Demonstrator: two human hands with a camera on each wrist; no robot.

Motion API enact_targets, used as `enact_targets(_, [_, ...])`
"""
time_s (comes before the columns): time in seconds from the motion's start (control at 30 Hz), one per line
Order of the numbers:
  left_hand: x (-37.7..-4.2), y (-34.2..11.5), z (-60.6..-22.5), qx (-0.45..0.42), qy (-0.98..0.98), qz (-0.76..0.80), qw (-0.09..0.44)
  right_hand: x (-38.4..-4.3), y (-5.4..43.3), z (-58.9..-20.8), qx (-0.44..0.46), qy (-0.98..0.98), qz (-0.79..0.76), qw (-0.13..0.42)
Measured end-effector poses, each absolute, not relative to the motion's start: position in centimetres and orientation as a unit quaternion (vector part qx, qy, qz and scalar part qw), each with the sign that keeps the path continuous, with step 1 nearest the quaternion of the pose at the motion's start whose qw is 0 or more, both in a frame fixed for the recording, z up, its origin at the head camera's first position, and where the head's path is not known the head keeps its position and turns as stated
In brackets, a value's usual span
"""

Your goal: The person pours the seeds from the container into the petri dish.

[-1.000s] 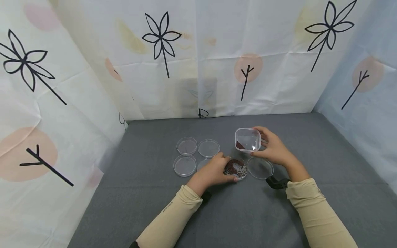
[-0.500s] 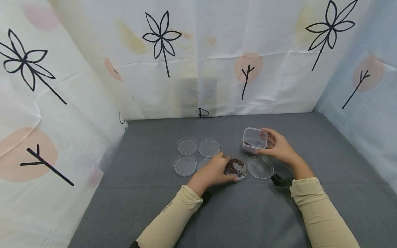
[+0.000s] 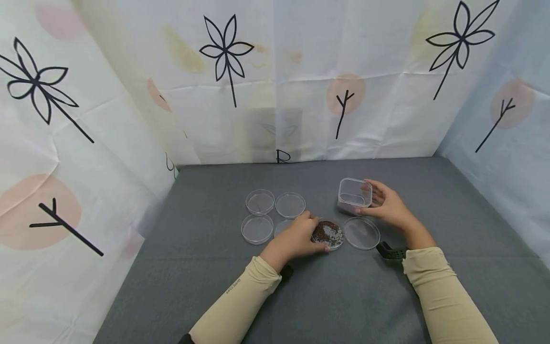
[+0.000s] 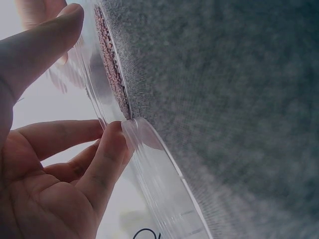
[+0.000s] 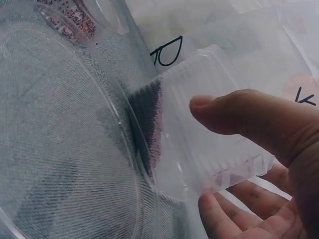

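Observation:
A clear petri dish (image 3: pixel 328 234) holds dark reddish-brown and white grains. My left hand (image 3: pixel 296 237) grips this dish from its left side, thumb at the near edge and fingers at the far edge. In the left wrist view the reddish grains (image 4: pixel 110 59) show through the dish wall. Behind it to the right, a clear square plastic box (image 3: pixel 355 191) stands upright with its top uncovered. My right hand (image 3: pixel 388 208) holds the box by its right side, thumb (image 5: pixel 219 112) on one wall and fingers beneath in the right wrist view. Reddish colour shows along the box's base.
A clear petri dish (image 3: pixel 362 233) without grains lies just in front of the box. To the left are several more clear dishes (image 3: pixel 257 230) in a cluster, one partly hidden by my left hand. All rest on a grey cloth-covered table (image 3: pixel 206 286), with printed fabric (image 3: pixel 301 119) behind.
My right hand has moved right and lowered the box from a tilted pose beside the grain dish to upright on the table. The left hand stays on its dish.

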State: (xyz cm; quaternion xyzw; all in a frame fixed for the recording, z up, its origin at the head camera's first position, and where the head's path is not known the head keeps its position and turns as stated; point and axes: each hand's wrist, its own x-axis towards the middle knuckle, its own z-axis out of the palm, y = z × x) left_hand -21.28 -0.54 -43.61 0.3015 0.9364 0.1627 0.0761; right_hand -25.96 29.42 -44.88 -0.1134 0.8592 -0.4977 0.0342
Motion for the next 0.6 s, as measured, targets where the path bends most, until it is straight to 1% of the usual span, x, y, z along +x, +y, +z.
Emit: enact_targets(0.6, [-21.22,-0.50,-43.51,0.304,0.936,0.160,0.074,-25.77,29.11,-44.39,-0.120,0.852,-0.507,0.053])
